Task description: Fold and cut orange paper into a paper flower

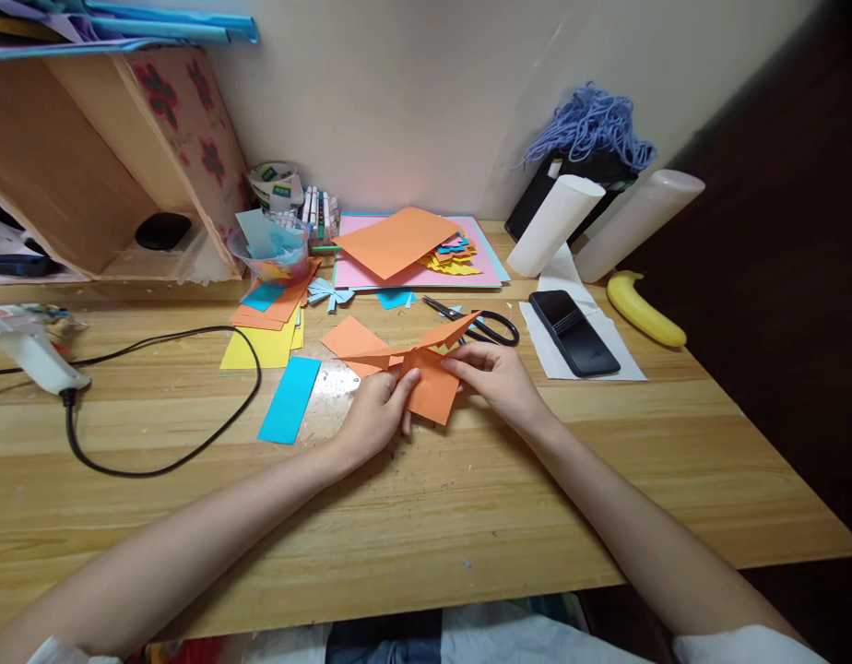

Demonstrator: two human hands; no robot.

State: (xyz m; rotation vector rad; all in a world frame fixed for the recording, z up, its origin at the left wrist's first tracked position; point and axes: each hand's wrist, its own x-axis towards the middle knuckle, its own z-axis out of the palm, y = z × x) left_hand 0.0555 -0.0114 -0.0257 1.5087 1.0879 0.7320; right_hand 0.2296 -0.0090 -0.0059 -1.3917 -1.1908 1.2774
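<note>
Between my hands, a little above the table, is a piece of folded orange paper [432,387] with several flaps standing out toward the back. My left hand [381,406] pinches its left side, thumb on top. At the right edge my right hand [499,378] grips it between thumb and fingers. Behind it on the table lies a flat orange paper square [353,339], partly covered by the flaps. Black-handled scissors [496,327] rest just beyond my right hand, their blades pointing left. To the left of my left hand is a blue paper strip [289,400].
A glue gun [29,350] with a looping black cord lies at left. Paper sheets [398,242], a plastic cup [270,249] and markers [320,212] stand at the back. On the right are a phone [574,334], a banana [645,309] and white paper rolls [556,224].
</note>
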